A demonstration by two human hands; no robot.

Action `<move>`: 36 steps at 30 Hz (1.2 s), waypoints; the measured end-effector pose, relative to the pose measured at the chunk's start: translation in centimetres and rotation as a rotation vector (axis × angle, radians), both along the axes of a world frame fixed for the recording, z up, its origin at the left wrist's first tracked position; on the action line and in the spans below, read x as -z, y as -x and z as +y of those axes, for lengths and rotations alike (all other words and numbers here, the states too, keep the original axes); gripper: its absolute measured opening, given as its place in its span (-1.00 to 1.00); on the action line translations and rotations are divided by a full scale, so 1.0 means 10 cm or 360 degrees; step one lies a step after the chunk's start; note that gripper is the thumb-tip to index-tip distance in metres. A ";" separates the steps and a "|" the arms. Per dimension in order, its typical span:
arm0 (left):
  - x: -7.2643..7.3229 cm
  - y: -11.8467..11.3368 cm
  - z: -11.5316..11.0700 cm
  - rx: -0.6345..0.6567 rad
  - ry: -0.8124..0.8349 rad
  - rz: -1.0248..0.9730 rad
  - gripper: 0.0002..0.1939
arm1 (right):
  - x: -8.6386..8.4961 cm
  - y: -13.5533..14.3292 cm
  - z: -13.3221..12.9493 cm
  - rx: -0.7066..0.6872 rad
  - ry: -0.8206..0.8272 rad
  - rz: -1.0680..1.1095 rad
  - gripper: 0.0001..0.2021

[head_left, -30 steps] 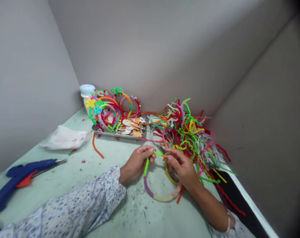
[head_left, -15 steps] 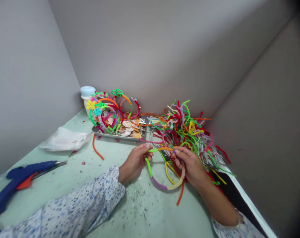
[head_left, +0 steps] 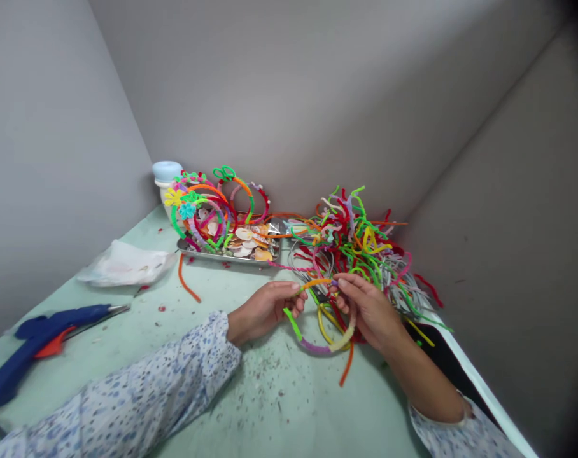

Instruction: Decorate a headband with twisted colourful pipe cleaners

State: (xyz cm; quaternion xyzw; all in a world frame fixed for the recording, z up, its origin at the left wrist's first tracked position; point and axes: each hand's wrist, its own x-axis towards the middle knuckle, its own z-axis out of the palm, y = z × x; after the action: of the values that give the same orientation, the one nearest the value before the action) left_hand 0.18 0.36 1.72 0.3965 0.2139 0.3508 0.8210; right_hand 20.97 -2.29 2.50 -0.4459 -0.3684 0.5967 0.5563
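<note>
Between my two hands is a headband (head_left: 314,348) wrapped in pipe cleaner, banded in green, purple, pale yellow, pink and orange. My left hand (head_left: 268,308) pinches it at the upper left, where the orange stretch meets the green. Thumb and fingers of my right hand (head_left: 365,307) are closed on its upper right, by a small purple part. The green end at the lower left hangs free, just under my left fingers. Behind my right hand lies a tangled heap of coloured pipe cleaners (head_left: 360,245). A yellow loop (head_left: 323,326) shows through the headband.
A metal tray (head_left: 232,259) of flat pieces stands at the back, with several finished headbands (head_left: 212,210) on it. Beside it is a white bottle with a blue lid (head_left: 167,172). A plastic bag (head_left: 126,264) and a blue glue gun (head_left: 45,337) lie left.
My left hand has slid right along the headband's top, closer to my right hand, covering most of the upper green stretch. The view has shifted slightly.
</note>
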 end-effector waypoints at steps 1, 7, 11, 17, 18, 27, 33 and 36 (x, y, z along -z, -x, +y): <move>-0.01 0.00 0.00 -0.0037 0.0042 -0.0049 -0.83 | 0.00 0.00 0.00 0.0009 -0.0012 0.0000 -0.77; -0.05 0.04 0.07 -0.0390 0.0288 -0.0322 -0.90 | 0.07 -0.02 0.01 0.0004 -0.0076 -0.0134 -0.69; -0.03 0.04 0.08 -0.0458 0.0283 -0.0364 -0.91 | 0.14 0.00 0.02 0.0005 -0.0078 -0.0312 -0.67; -0.01 0.02 0.07 -0.0478 0.0185 -0.0208 -0.77 | 0.07 -0.02 0.01 0.0065 -0.0140 -0.0280 -0.70; -0.01 0.02 0.07 -0.0477 0.0185 -0.0200 -0.75 | 0.05 -0.02 0.00 0.0057 -0.0137 -0.0288 -0.69; 0.06 0.02 0.07 -0.0474 0.0117 -0.0095 -0.82 | -0.04 -0.03 -0.04 -0.0082 -0.0065 -0.0445 -0.63; 0.01 0.02 0.02 -0.0427 0.0174 -0.0071 -0.81 | -0.06 -0.05 -0.03 -0.0067 -0.0112 -0.0441 -0.65; -0.03 0.04 0.02 -0.0350 0.0256 -0.0158 -0.77 | -0.05 -0.07 -0.01 -0.0069 -0.0074 -0.0430 -0.66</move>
State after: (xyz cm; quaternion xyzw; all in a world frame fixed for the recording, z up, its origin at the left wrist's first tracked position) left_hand -0.27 0.53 2.02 0.2857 0.2426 0.4394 0.8163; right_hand 21.65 -2.43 2.99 -0.5010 -0.4631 0.5345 0.4988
